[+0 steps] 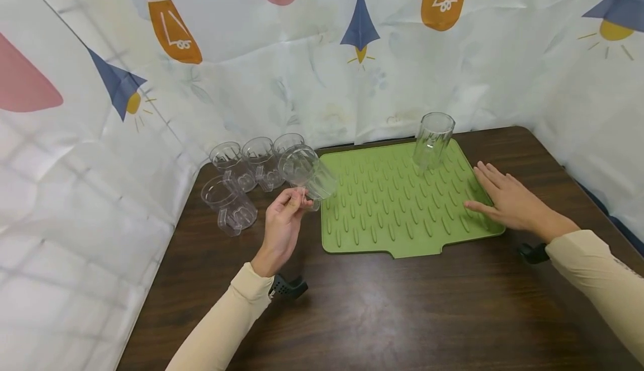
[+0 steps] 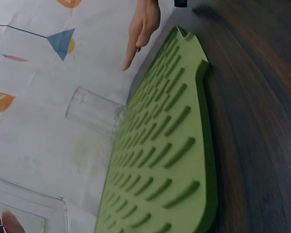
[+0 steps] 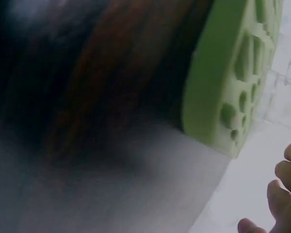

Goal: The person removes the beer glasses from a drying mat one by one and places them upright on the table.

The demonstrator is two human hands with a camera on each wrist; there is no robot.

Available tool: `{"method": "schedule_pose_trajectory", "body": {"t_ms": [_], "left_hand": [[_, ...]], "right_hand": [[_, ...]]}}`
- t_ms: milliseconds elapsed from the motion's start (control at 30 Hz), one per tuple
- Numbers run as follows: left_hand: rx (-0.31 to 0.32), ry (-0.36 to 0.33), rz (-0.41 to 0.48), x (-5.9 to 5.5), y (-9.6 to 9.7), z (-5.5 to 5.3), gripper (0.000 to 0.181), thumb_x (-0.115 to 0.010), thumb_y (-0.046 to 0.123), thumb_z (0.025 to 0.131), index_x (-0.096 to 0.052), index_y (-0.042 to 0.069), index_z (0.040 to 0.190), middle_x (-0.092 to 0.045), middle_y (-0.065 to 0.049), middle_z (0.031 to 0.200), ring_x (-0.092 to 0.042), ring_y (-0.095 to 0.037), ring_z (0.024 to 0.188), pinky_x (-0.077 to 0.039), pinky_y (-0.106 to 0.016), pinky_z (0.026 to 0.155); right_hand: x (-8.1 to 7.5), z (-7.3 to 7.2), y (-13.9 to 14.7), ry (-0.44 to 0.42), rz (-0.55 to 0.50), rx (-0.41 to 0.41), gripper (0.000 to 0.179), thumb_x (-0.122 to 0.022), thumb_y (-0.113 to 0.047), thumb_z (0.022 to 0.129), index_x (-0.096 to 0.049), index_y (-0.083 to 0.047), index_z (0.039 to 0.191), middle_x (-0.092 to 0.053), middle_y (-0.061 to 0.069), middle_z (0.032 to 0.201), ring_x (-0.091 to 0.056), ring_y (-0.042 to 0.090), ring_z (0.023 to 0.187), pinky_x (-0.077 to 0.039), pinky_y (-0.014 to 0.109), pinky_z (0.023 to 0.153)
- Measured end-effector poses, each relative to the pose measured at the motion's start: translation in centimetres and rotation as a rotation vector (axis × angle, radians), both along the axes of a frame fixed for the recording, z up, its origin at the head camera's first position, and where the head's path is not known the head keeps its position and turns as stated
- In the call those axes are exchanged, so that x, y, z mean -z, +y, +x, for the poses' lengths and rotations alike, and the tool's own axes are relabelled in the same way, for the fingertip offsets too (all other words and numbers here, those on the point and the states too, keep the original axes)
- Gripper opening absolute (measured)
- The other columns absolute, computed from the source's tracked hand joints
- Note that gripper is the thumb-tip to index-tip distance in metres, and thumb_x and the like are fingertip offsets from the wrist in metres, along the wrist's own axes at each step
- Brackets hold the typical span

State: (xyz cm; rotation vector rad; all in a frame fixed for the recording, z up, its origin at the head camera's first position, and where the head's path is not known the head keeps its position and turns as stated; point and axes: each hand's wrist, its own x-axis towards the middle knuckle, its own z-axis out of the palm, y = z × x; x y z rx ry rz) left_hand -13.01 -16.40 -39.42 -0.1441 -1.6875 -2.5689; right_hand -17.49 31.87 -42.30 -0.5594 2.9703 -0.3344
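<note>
My left hand [image 1: 283, 223] grips a clear mug [image 1: 308, 172] by its handle, tilted in the air by the left edge of a green ridged mat [image 1: 382, 203]. Part of that mug also shows at the lower left of the left wrist view. Over the mat's right edge my right hand [image 1: 513, 200] is spread with straight fingers and holds nothing. One clear mug [image 1: 434, 139] stands at the mat's back right. Several more clear mugs [image 1: 233, 206] stand on the table, left of the mat.
The dark wooden table [image 1: 392, 309] runs out in front of the mat. A white printed curtain [image 1: 322, 80] hangs close behind and along the sides. Straps with dark devices [image 1: 289, 287] sit at both wrists.
</note>
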Motion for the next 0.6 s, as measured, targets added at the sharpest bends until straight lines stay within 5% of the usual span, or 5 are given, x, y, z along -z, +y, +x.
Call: {"method": "schedule_pose_trajectory", "body": {"t_ms": [600], "left_hand": [[-0.077, -0.071, -0.161, 2.1, -5.0, 1.3, 0.015, -0.054, 0.014, 0.108, -0.066, 0.017, 0.099, -0.067, 0.003, 0.107, -0.067, -0.007, 0.090, -0.054, -0.021, 0.092]], "right_hand": [[1.4, 0.3, 0.1, -0.115, 0.093, 0.002, 0.101, -0.051, -0.064, 0.101, -0.010, 0.004, 0.164, -0.007, 0.029, 0.172, -0.007, 0.051, 0.159, -0.008, 0.081, 0.119]]}}
